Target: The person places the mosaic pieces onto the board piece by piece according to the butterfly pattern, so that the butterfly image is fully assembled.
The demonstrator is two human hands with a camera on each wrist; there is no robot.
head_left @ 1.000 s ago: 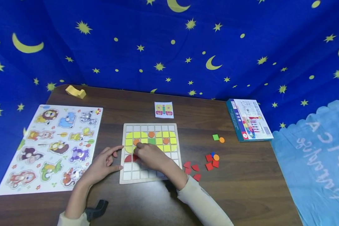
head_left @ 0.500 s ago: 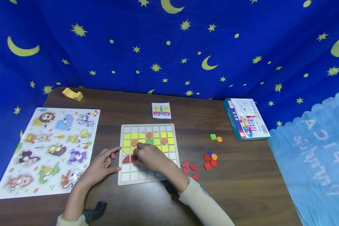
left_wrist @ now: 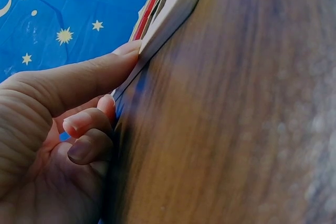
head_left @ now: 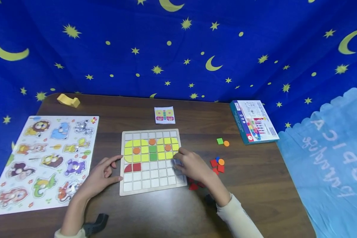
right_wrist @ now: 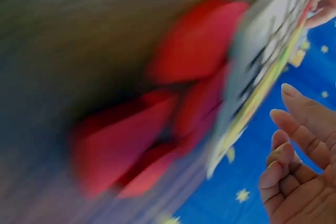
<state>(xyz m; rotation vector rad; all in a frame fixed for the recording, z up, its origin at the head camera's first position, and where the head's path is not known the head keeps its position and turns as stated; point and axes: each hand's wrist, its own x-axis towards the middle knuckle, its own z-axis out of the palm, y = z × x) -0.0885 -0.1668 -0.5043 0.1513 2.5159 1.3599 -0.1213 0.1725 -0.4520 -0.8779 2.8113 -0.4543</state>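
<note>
A square wooden grid board (head_left: 153,192) holds yellow pieces, orange discs, two stacked green squares (head_left: 153,153) and two red pieces (head_left: 136,167) at left. My left hand (head_left: 99,177) touches the board's left edge with extended index finger and thumb; its other fingers are bent, as the left wrist view shows. Over the board's right edge is my right hand (head_left: 194,167), fingers loosely bent. In the right wrist view nothing shows between its fingertips (right_wrist: 290,92). Below it lie several red quarter-round pieces (right_wrist: 197,40), partly hidden by the hand in the head view.
Red squares (head_left: 220,168), a blue piece (head_left: 217,158), orange discs (head_left: 226,143) and a green square (head_left: 219,141) lie to the right. A butterfly pattern card (head_left: 164,115) lies behind the board. Around are an animal puzzle (head_left: 58,145), a box (head_left: 256,122) and a yellow block (head_left: 68,100).
My right hand has moved right from the board's middle to its right edge, uncovering the lower green square. The left hand still touches the board's left edge. The head view has shifted slightly.
</note>
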